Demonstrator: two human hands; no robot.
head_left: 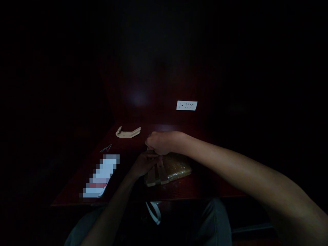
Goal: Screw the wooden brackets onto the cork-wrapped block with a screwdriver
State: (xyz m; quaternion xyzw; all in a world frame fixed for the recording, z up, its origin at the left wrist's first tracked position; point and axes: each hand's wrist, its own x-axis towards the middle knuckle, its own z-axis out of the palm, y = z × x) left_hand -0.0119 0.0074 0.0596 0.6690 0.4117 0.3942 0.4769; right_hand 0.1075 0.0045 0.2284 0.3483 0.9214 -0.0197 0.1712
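On the dark red table a pair of brown strips lies over the left part of a shiny, plastic-wrapped brownish package. My left hand rests at the upper end of the strips, its fingers bent against them. Above it, my right hand is closed with the fingers curled down at the far end of the strips; whatever is between those fingers is too dark and small to name. The two hands nearly touch, and my right hand hides part of the package's far edge.
A curved beige piece lies at the table's back left. Thin metal-like bits are nearer, above a blurred white and blue item. A white socket panel is on the back wall. The table's front edge runs above my knees.
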